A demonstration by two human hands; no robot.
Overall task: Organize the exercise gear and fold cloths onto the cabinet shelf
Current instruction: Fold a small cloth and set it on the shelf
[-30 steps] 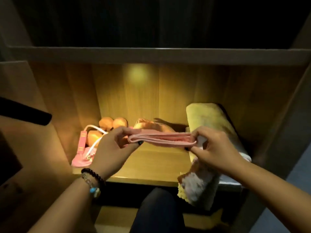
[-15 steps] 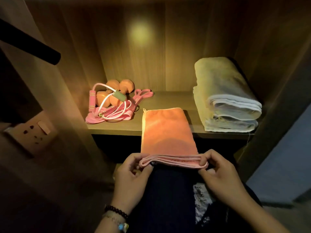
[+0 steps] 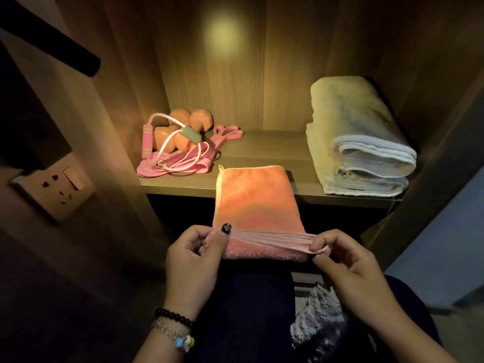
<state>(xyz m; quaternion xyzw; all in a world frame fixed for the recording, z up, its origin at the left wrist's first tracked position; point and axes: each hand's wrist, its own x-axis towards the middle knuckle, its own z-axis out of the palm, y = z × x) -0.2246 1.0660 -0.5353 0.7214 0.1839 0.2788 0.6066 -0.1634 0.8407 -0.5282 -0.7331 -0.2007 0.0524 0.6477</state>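
Observation:
A folded pink cloth stretches from the shelf's front edge toward me. My left hand pinches its near left corner and my right hand pinches its near right corner, so the near edge hangs in the air. On the wooden cabinet shelf lie the exercise things at the left: orange dumbbells, a pink skipping rope and pink resistance bands. A folded pale towel is stacked at the shelf's right.
A wall socket with a switch sits on the left panel. A black bar juts in at the upper left. Another light cloth lies low by my dark-trousered lap. The cabinet's right wall stands close to the towel.
A second ago I held the pink cloth up in front of the shelf; it has since come down, its far end resting on the shelf's front edge. The view tilted down.

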